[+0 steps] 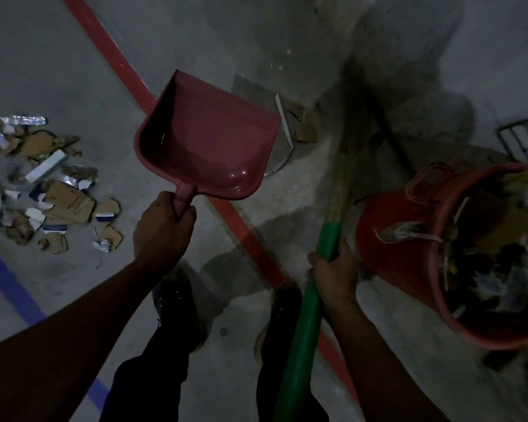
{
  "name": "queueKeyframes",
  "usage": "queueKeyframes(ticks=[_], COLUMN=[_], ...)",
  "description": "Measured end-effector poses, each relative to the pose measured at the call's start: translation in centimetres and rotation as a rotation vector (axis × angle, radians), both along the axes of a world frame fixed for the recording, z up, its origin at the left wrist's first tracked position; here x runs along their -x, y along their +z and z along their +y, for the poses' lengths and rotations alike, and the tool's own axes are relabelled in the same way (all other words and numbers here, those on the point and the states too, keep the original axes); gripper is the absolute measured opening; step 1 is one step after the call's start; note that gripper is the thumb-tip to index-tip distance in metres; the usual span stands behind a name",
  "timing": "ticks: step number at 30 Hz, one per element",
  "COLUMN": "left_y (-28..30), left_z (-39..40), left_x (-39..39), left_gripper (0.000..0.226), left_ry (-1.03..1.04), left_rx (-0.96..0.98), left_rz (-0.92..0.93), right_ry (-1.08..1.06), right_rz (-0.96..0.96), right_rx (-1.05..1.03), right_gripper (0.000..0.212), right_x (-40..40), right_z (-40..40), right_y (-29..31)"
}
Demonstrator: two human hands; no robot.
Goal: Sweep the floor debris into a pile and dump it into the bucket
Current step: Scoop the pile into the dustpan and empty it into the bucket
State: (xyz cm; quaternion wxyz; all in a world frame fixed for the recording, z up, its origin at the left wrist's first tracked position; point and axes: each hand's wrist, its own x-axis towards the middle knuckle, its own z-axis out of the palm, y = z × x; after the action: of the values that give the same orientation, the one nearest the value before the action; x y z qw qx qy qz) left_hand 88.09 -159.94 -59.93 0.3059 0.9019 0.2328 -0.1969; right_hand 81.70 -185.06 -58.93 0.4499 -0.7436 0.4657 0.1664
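Pink dustpan [208, 141] is gripped by the left hand [162, 229], green broom [308, 303] by the right hand [333, 269]; no writing can be read on the debris [43, 184] at left.

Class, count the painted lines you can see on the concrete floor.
2. A red painted line runs diagonally from top left, behind the pink plastic dustpan, towards bottom right. A blue painted line crosses the lower-left corner.

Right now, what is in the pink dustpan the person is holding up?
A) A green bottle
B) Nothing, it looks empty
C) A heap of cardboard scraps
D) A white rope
B: the dustpan, held by its handle in the left hand, shows only its bare pink inside, while the cardboard scraps lie on the floor to the left.
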Motion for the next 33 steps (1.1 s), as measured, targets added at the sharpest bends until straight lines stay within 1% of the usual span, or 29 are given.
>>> queueKeyframes(ticks=[4, 5, 6, 8, 10, 13, 15, 19, 22, 24, 26, 27, 29, 31, 33], left_y=[-0.3, -0.4, -0.5, -0.6, -0.7, -0.6, -0.3, 0.5, 0.6, 0.4, 0.0, -0.2, -0.6, -0.9, -1.1], left_z=[0.6, 0.8, 0.9, 1.2, 1.5, 2.0, 2.4, 3.3, 4.1, 4.7, 5.3, 5.7, 6.4, 7.3, 8.4], left_x=[0.6, 0.7, 0.8, 1.0, 1.0, 1.2, 1.5, 1.8, 2.1, 2.4, 2.6, 2.8, 3.1, 3.4, 4.0], left_gripper=[0.025, 0.025, 0.025, 0.025, 0.025, 0.024, 0.024, 0.018, 0.017, 0.02, 0.024, 0.024, 0.025, 0.023, 0.021], left_ry=[0.011, 0.01, 0.008, -0.003, -0.009, 0.022, 0.048, 0.081, 0.094, 0.097, 0.103, 0.105, 0.118, 0.131, 0.145], left_rx=[-0.007, -0.011, -0.014, -0.023, -0.033, -0.02, -0.013, 0.028, 0.023, 0.007, -0.001, -0.007, -0.023, -0.058, -0.104], left_rz=[0.005, 0.002, -0.001, -0.007, -0.007, -0.009, -0.003, 0.003, 0.012, 0.015, 0.014, 0.015, 0.031, 0.07, 0.128], right_ry=[-0.371, -0.417, -0.418, -0.304, -0.162, -0.008, 0.066, 0.093, 0.044, 0.011, 0.042, 0.116, 0.343, 0.563, 0.711], right_rz=[0.052, 0.081, 0.11, 0.151, 0.157, 0.12, 0.081, -0.021, -0.059, -0.004, 0.093, 0.147, 0.211, 0.217, 0.233], right_rx=[-0.05, -0.065, -0.083, -0.105, -0.112, -0.163, -0.158, -0.041, 0.011, 0.014, -0.021, -0.026, 0.019, 0.078, 0.074], right_gripper=[0.04, 0.038, 0.036, 0.034, 0.039, 0.043, 0.045, 0.049, 0.036, 0.032, 0.039, 0.045, 0.055, 0.065, 0.068], right_x=[-0.4, -0.3, -0.1, 0.2, 0.3, 0.5, 0.8, 0.5, -1.7, -4.0, -6.0, -6.6, -7.4, -7.4, -6.9], right_z=[-1.7, -1.5, -0.9, 1.1, 3.5, 5.8, 6.0, 4.4, 1.8, 0.0, -0.8, -0.6, 1.0, 3.4, 6.0], right_y=[-1.8, -2.3, -2.8, -3.6, -3.7, -2.4, -1.5, 0.3, 0.4, -0.5, -2.0, -2.7, -3.5, -3.4, -3.3])
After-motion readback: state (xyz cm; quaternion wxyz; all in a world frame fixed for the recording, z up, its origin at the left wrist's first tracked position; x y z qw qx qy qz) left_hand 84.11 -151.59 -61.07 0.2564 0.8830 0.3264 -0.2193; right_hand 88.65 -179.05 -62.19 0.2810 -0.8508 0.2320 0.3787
